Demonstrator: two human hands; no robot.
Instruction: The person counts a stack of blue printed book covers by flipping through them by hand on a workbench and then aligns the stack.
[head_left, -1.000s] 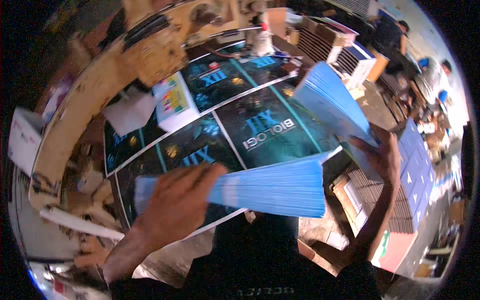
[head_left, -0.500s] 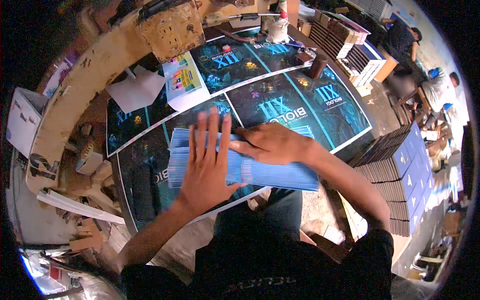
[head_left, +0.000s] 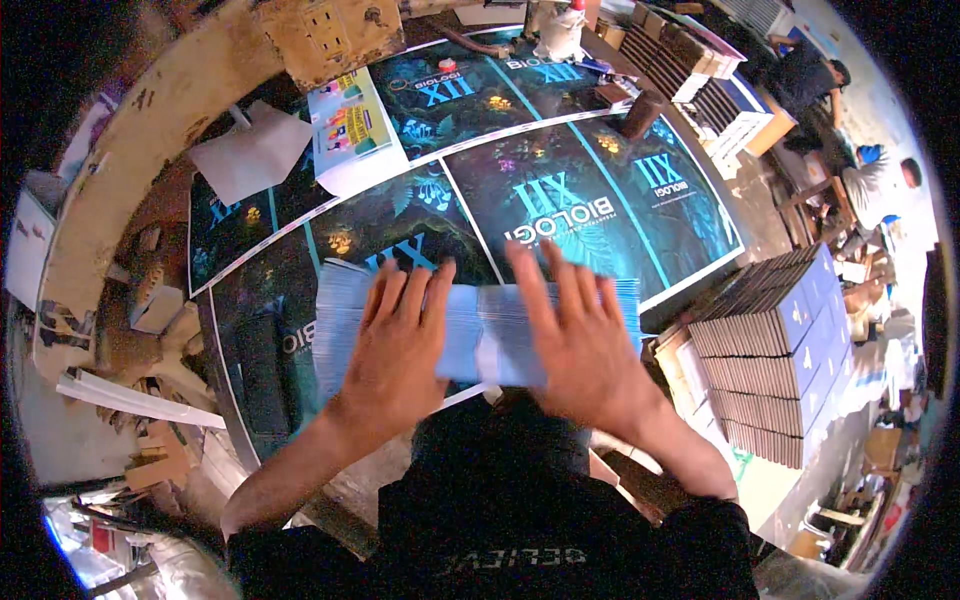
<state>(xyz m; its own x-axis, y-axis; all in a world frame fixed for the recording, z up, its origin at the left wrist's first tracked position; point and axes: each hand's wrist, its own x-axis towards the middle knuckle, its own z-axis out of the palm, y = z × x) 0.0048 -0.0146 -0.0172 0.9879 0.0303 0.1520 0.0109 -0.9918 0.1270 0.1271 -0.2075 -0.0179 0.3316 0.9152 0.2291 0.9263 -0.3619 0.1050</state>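
Two side-by-side rows of thin blue-edged booklets or folded sheets (head_left: pixel 462 318) lie on the table near its front edge. A narrow pale gap runs between the rows. My left hand (head_left: pixel 395 345) lies over the left row, fingers stretched out and pointing away from me. Over the right row is my right hand (head_left: pixel 585 350), its fingers spread and slightly blurred by motion. Neither hand is wrapped round anything. Parts of both rows are hidden beneath the palms. Under them, dark printed cover sheets (head_left: pixel 560 185) with blue lettering and plant pictures cover the table.
A yellow-and-white printed sheet stack (head_left: pixel 355 130) and a plain pale sheet (head_left: pixel 252 155) lie at the far left. A brown cylinder (head_left: pixel 638 115) stands at the far right. Tied book stacks (head_left: pixel 755 370) rise on the right. A worn machine frame (head_left: pixel 100 230) curves along the left; people sit beyond.
My right hand has moved back and turned from lying across the middle to pointing forward over the right row. My left hand stays over the left row. The view has shifted slightly.
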